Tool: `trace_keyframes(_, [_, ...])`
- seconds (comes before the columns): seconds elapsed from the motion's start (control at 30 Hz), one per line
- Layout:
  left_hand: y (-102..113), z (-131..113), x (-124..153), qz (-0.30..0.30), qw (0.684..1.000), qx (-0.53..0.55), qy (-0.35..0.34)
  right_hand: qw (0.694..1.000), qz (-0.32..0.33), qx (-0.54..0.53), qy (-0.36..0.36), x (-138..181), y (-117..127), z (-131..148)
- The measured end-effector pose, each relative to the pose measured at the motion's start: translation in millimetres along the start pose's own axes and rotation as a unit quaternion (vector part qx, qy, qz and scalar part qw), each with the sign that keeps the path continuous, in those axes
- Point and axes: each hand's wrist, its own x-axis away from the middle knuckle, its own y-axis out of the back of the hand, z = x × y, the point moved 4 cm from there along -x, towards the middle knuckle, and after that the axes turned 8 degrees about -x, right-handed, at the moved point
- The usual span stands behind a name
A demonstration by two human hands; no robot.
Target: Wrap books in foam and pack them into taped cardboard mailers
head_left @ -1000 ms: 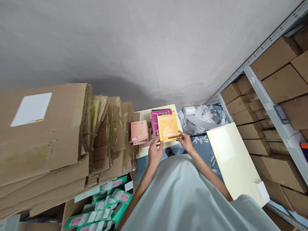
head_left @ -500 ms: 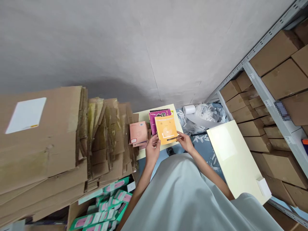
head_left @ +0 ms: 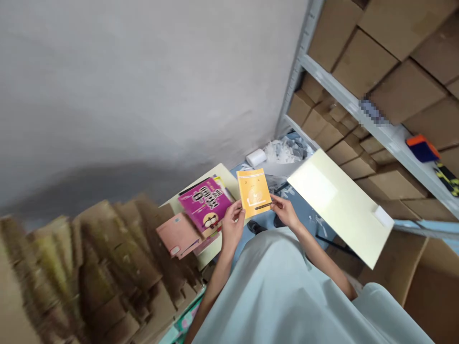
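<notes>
A yellow book (head_left: 254,191) with a white line drawing on its cover is held upright between both my hands. My left hand (head_left: 233,220) pinches its lower left edge, and my right hand (head_left: 284,210) grips the lower right corner. To the left, a purple book (head_left: 204,203) with large white lettering lies on a pale yellow table (head_left: 224,174). Beside it, nearer the cardboard, sits a small stack topped by a pink book (head_left: 178,234). The yellow book is off the table, in front of my body.
Flattened cardboard (head_left: 107,267) stands in a blurred row at the left. A second pale table (head_left: 333,200) holds a white box (head_left: 383,216). Shelves of cardboard boxes (head_left: 366,62) rise at the right. A white roll (head_left: 256,157) and paper scraps lie on the floor by the wall.
My view has swung to the right. The yellow book, still in both hands, has moved off the purple book, whose cover now shows much more.
</notes>
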Motion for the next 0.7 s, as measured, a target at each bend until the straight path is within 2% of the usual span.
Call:
trace_keyframes(0.17, [-80.0,-27.7,-16.3,0.142,0.989,-0.022,-0.027,0.987,-0.155,-0.044,-0.007,43.5,75.4,-3.4])
trace_keyframes(0.33, [-164.9,-60.2,-7.3,0.245,0.962,-0.077,-0.094,0.957,-0.266,-0.114,-0.019,88.6,144.0,-22.3])
trace_keyframes(0.5, [-242.9,-78.5,7.2,0.284,0.940,-0.129,-0.137,0.937,-0.306,-0.164,-0.036,100.5,206.3,-50.2])
trace_keyframes(0.7, [-334.9,-73.8,11.0,0.300,0.932,-0.161,-0.125,0.930,-0.326,-0.164,-0.043,100.1,289.4,-70.6])
